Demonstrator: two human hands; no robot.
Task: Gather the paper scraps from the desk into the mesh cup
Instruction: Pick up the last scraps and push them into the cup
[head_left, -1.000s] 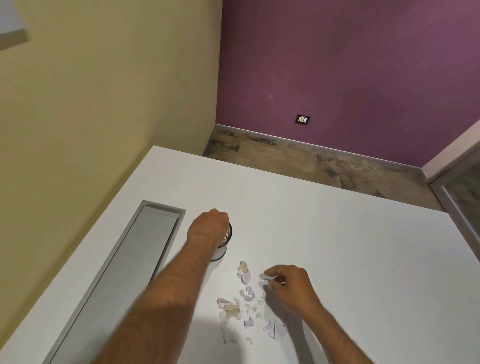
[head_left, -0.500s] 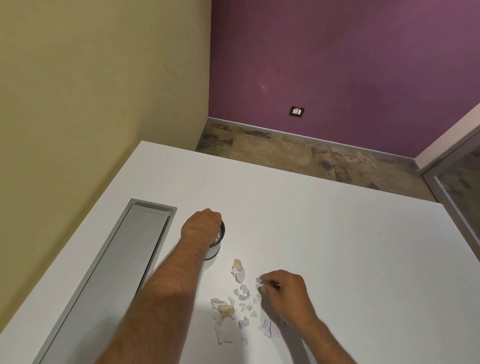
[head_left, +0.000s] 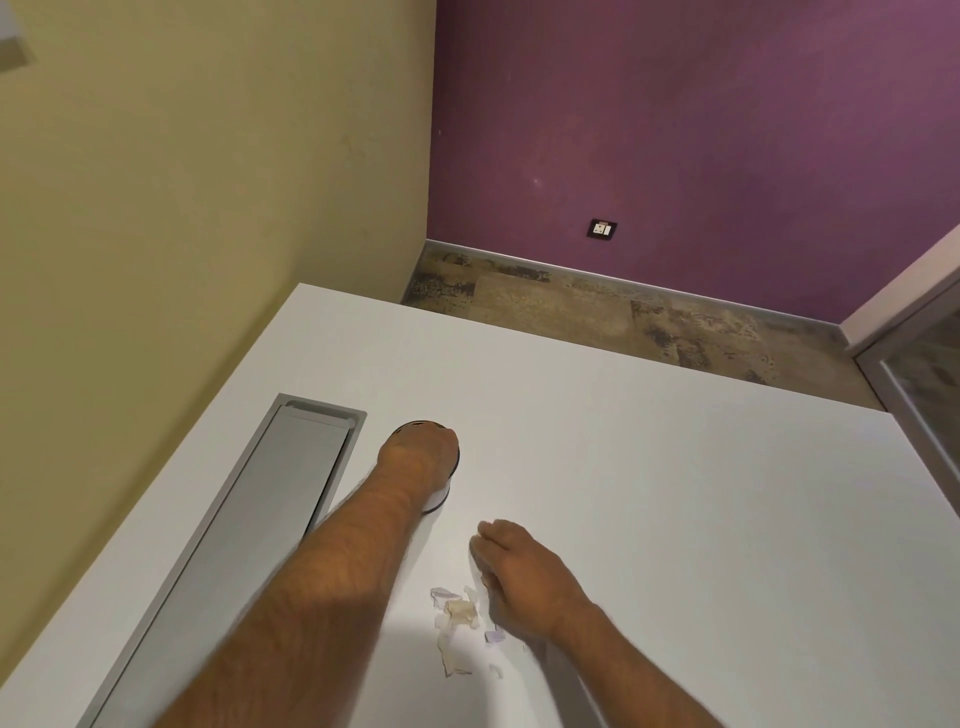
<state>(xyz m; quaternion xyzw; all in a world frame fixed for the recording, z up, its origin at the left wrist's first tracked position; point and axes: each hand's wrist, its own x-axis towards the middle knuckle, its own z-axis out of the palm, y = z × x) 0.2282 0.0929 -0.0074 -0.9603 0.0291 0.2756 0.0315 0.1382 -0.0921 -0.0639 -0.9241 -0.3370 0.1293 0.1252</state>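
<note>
Paper scraps (head_left: 457, 616): a small heap on the white desk (head_left: 675, 519), just near-left of my right hand (head_left: 519, 574), touching its edge.
Right hand: fingers together, lightly curled over the heap's far side; whether they pinch a scrap, I cannot tell.
Mesh cup (head_left: 423, 427): far-left of the scraps, mostly hidden.
Left hand (head_left: 418, 462): wrapped around the cup, steadying it.
Coming move: I judge a carry far-left, right hand to cup.

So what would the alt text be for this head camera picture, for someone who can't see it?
Over a white desk, the left hand grips a mesh cup while the right hand rests, fingers curled, among torn paper scraps. A grey hatch is set into the desk at left; yellow and purple walls meet behind.
</note>
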